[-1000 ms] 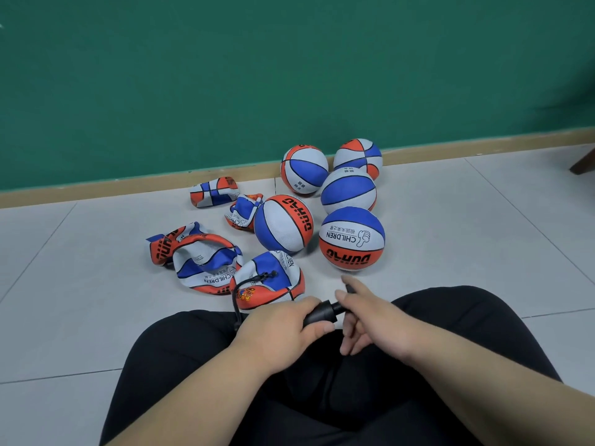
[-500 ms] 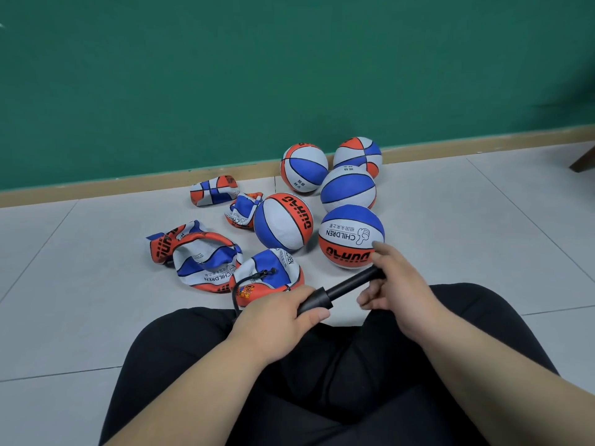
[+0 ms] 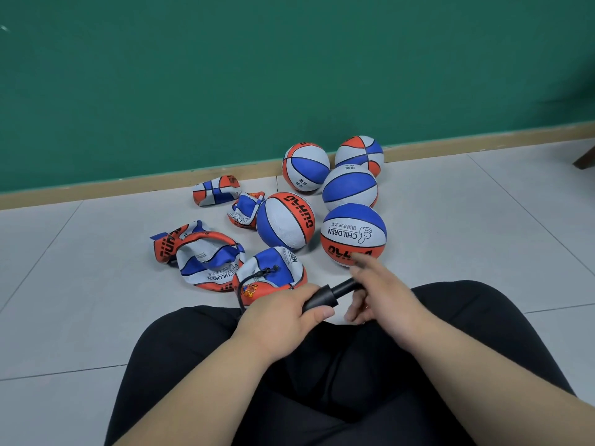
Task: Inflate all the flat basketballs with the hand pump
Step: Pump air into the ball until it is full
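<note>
Pump (image 3: 322,299) stiff, light: your left hand (image 3: 283,313) is clenching barrel; right hand (image 3: 386,297) blurring at handle, grip unclear; flat basketball (image 3: 286,275) limp, needing bracing.

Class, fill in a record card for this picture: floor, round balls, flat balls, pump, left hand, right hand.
floor: grey tiles, green wall behind
round balls: five, clustered near the wall
flat balls: about five, left of the round ones
pump: black; its hose runs to the nearest flat ball
left hand: grips the pump's barrel
right hand: holds the handle end, blurred
</note>
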